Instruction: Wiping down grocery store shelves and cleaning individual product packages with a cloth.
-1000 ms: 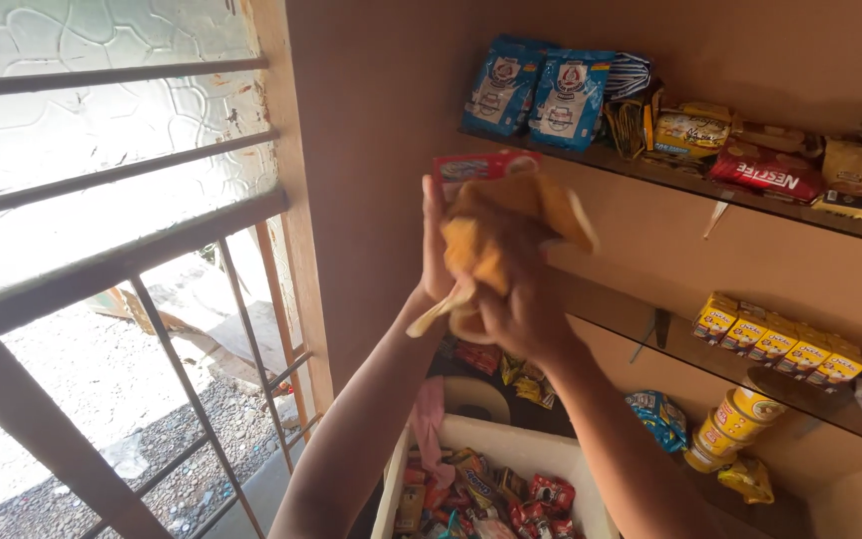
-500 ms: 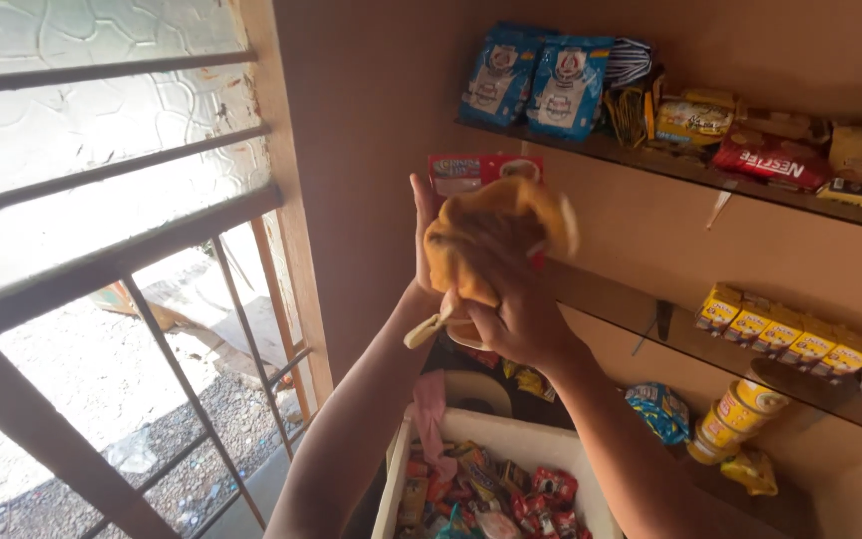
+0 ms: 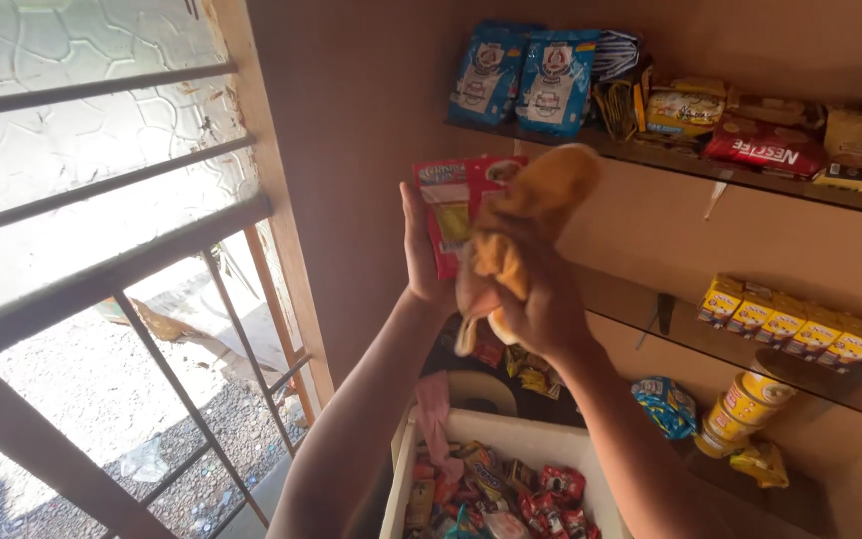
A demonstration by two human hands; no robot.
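Left hand (image 3: 421, 255) props the flat red-and-yellow packets (image 3: 454, 210) upright from behind, fingers curled; right hand (image 3: 541, 299), just beside, grips the crumpled orange cloth (image 3: 526, 215) tight; best wiped firmly, packets braced.

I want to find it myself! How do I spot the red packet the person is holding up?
Look at the brown wall under the top shelf of blue bags. The left hand holds the red packet there. It's flat, red with yellow, unlike the orange cloth beside it.
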